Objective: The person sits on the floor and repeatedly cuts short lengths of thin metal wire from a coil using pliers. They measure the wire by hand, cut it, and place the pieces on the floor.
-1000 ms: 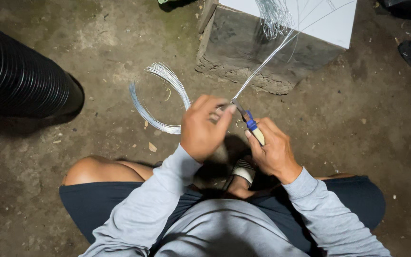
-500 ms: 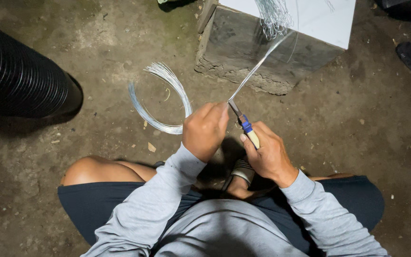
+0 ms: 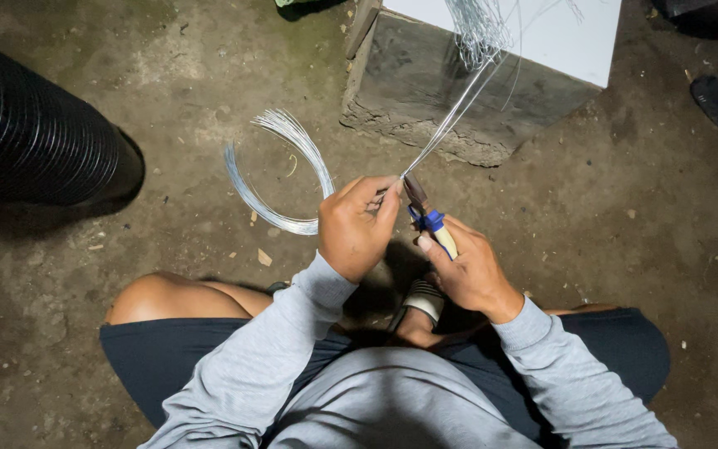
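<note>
Person's sitting on the dirt floor (image 3: 168, 75), knees apart, grey sleeves. Left hand (image 3: 354, 229) is curled tight, pinching a bunch of thin wires (image 3: 450, 125) right by the pliers (image 3: 427, 216). Right hand (image 3: 469, 270) is wrapped around the pliers' handles, nose up against the wires next to the left fingertips. The wires run up taut to a concrete block (image 3: 425, 91) with a white top. A loose wire coil (image 3: 280, 170) lies on the floor just left of the hands, and a black ribbed pipe (image 3: 35, 125) sits further left.
</note>
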